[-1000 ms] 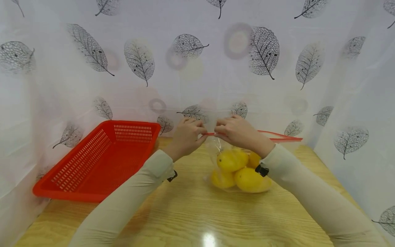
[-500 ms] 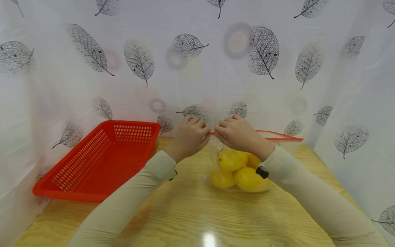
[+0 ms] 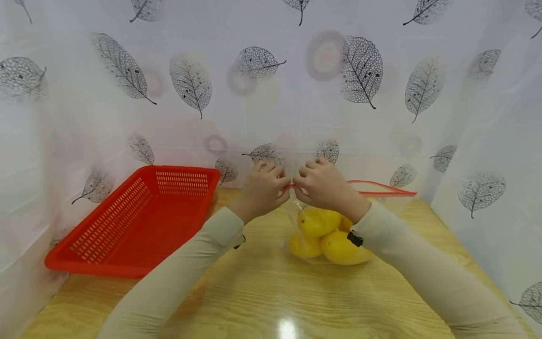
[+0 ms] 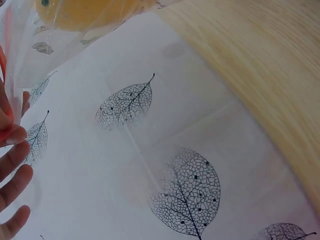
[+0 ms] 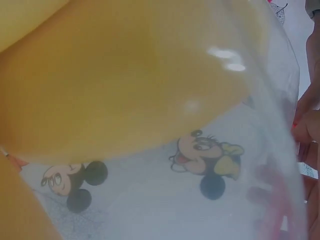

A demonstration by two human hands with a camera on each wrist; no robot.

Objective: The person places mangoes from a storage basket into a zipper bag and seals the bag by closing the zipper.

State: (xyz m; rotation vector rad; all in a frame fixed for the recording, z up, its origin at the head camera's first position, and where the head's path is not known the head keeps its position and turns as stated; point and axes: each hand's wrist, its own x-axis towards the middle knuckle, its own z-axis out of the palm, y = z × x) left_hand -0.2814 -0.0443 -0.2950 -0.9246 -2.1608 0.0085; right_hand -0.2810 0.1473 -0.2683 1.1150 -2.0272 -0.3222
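Note:
A clear zip bag with a red zip strip stands on the wooden table, holding several yellow mangoes. My left hand and right hand meet at the strip's left end and both pinch it, knuckles nearly touching. In the left wrist view my fingers show at the left edge beside the bag film and a mango. The right wrist view is filled by a mango behind the cartoon-printed bag.
An empty red plastic basket lies on the table's left side. A white leaf-printed curtain closes in the back and both sides. Bare table lies in front of the bag.
Both hands have drawn closer together at the left end of the zip strip; the left hand moved slightly right. The bag and mangoes stay in place.

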